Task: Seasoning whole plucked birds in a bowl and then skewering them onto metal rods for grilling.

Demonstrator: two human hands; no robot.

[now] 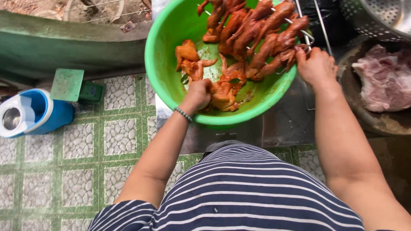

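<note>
A big green plastic bowl (pixel 162 64) stands on a metal table and holds several orange-red marinated small birds. My left hand (pixel 198 94), with a bead bracelet at the wrist, is closed on one marinated bird (pixel 224 96) at the bowl's near side. My right hand (pixel 316 64) grips the edge of a wire grill rack (pixel 305 34) that lies across the bowl's far right, packed with several marinated birds (pixel 257 30). Two loose pieces (pixel 190 57) lie at the bowl's left.
A round block with raw pink meat (pixel 383 77) sits at right, under a perforated metal colander (pixel 376 17). The metal table (pixel 282 124) stands on a green tiled floor (pixel 77 171). A blue-and-white container (pixel 32 113) and a small green stool (pixel 68 85) stand at left.
</note>
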